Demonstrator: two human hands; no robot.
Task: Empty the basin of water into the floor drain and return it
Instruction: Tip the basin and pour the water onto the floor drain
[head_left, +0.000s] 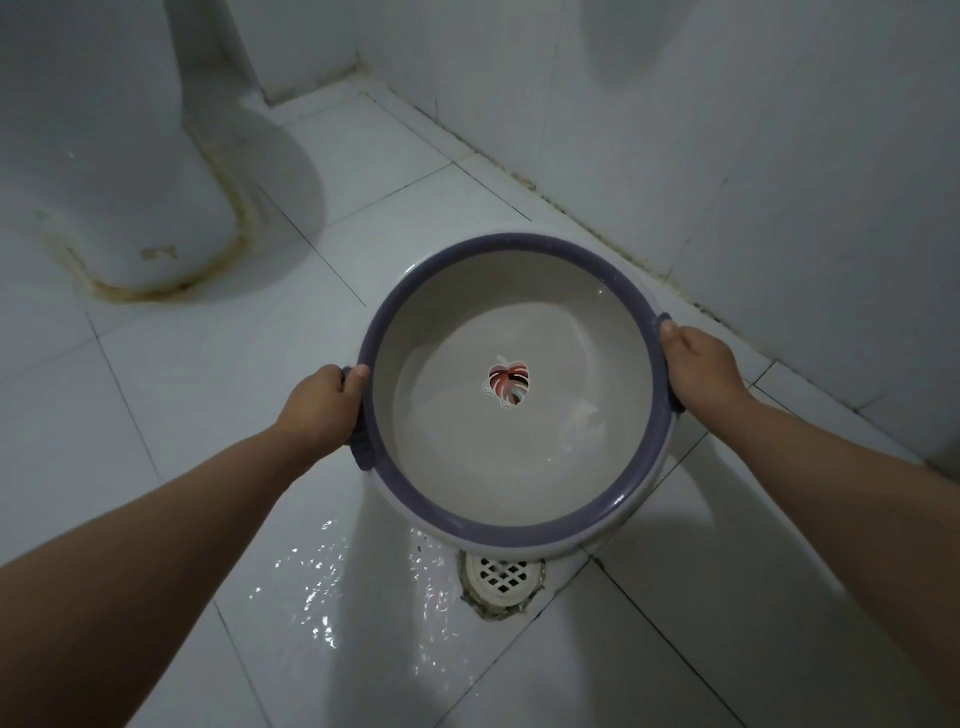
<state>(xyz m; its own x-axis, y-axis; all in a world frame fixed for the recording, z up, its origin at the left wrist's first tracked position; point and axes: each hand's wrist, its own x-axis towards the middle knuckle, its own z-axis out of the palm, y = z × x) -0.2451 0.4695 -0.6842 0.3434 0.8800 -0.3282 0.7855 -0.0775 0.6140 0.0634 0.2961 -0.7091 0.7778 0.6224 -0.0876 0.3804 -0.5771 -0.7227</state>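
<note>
You stand on a white tiled floor (208, 395), wet near the floor drain (503, 578), toilet base (130, 197) at your left. Your left hand (322, 408) and right hand (701, 370) each clasp a rim handle of the round basin (519, 467), held mouth-up over the drain, water inside.

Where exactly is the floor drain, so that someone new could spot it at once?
Start at the round basin with the purple rim, held by the left hand and right hand. Just below its near edge, in the white tiled floor, sits the floor drain. It is the only round white grate, ringed by grimy grout beside wet tile.
</note>
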